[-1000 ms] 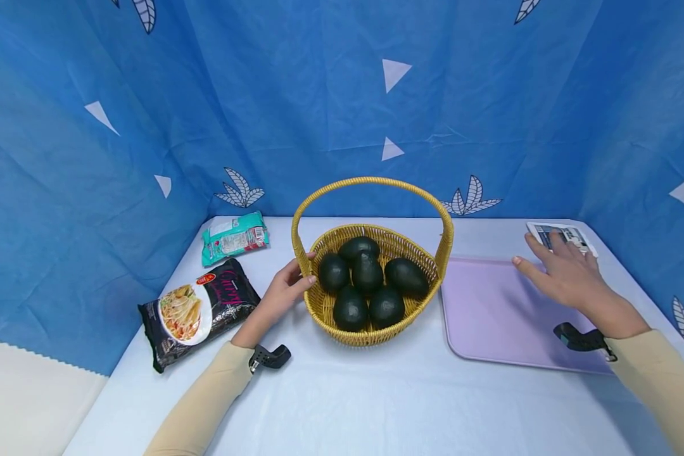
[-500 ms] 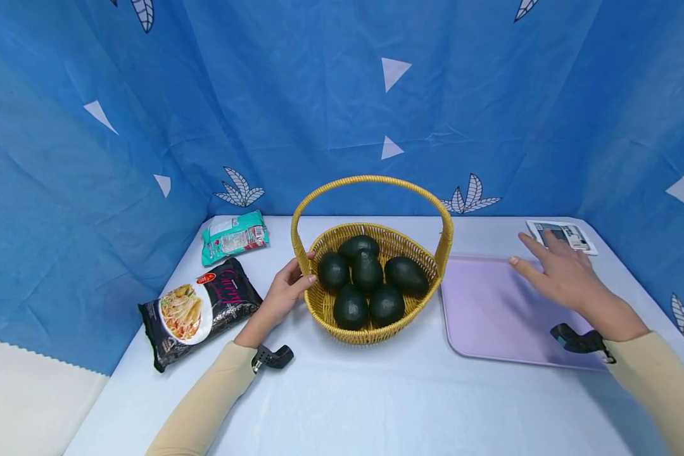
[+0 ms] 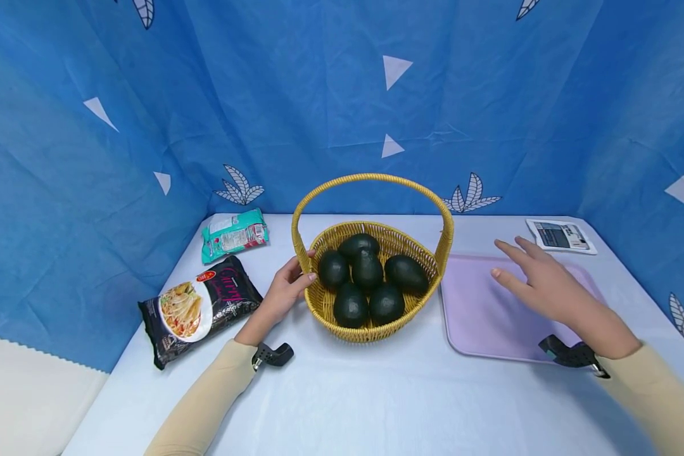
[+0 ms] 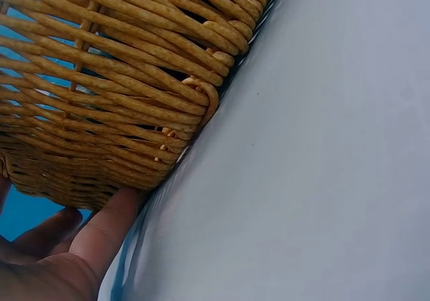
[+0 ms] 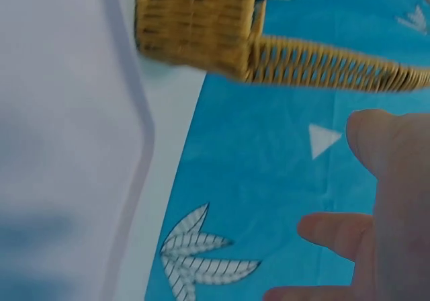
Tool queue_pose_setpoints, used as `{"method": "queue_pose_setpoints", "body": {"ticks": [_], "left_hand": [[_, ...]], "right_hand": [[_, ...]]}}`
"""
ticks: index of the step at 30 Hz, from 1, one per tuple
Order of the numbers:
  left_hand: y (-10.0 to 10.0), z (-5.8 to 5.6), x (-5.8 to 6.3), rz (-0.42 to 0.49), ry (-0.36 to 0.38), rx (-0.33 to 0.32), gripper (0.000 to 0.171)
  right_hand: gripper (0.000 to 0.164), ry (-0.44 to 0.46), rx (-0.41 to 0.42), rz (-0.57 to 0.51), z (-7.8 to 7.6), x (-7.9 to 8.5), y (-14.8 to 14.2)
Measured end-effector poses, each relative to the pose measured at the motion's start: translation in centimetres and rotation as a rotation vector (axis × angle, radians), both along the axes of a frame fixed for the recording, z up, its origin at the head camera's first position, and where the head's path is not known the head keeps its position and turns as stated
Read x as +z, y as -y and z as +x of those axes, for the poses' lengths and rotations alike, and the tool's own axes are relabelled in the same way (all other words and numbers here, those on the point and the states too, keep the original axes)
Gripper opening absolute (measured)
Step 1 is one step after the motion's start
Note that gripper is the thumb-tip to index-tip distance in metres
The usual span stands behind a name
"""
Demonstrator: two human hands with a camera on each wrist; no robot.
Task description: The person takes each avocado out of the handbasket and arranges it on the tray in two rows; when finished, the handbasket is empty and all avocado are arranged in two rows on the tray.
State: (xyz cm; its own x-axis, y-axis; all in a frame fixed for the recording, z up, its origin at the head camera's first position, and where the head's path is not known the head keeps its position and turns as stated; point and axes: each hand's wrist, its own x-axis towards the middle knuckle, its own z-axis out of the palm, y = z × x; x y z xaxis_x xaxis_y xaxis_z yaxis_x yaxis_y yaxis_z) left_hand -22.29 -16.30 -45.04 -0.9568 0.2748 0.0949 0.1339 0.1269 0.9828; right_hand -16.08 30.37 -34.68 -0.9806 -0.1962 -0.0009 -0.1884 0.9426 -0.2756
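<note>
A yellow wicker basket [image 3: 362, 333] with a tall arched handle stands mid-table. Several dark avocados [image 3: 367, 271] lie inside it. At the basket's left side, my left hand [image 3: 285, 290] grips the rim by the handle's base, thumb in front and fingers behind. The left wrist view has its fingers [image 4: 111, 230] against the woven wall [image 4: 107, 99]. Over a lilac tray [image 3: 484, 323] on the right, my right hand [image 3: 558, 288] hovers with fingers spread and holds nothing. Its thumb points toward the basket.
A black curry noodle packet [image 3: 199, 310] and a teal snack packet [image 3: 235, 236] lie at the left. Behind the tray's far right corner is a white packet with a dark printed panel [image 3: 561, 236]. Blue cloth [image 3: 342, 114] hangs behind the table.
My right hand has moved left and slightly nearer, off the white packet and over the tray. My left hand and the basket have stayed in place.
</note>
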Motion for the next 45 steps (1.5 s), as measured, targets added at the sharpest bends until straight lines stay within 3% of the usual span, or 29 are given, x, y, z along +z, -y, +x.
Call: {"method": "queue_pose_setpoints", "body": {"ticks": [10,21,31,45], "left_hand": [[0.0,-0.1,0.0,-0.005,0.008,0.005,0.057],[0.1,0.0,0.1,-0.041,-0.002,0.013,0.057],[0.1,0.0,-0.2,-0.01,0.003,0.009,0.057],[-0.1,-0.3,-0.3,-0.008,-0.007,0.012,0.056]], "right_hand": [[0.066,-0.055,0.151,-0.041,1.9,1.0,4.2],[0.047,-0.112,0.361,-0.087,2.1,1.0,8.3],[0.051,-0.083,0.443,-0.111,-0.1,0.2,12.3],[0.047,-0.021,0.408,-0.055,-3.2,-1.4,14.5]]}}
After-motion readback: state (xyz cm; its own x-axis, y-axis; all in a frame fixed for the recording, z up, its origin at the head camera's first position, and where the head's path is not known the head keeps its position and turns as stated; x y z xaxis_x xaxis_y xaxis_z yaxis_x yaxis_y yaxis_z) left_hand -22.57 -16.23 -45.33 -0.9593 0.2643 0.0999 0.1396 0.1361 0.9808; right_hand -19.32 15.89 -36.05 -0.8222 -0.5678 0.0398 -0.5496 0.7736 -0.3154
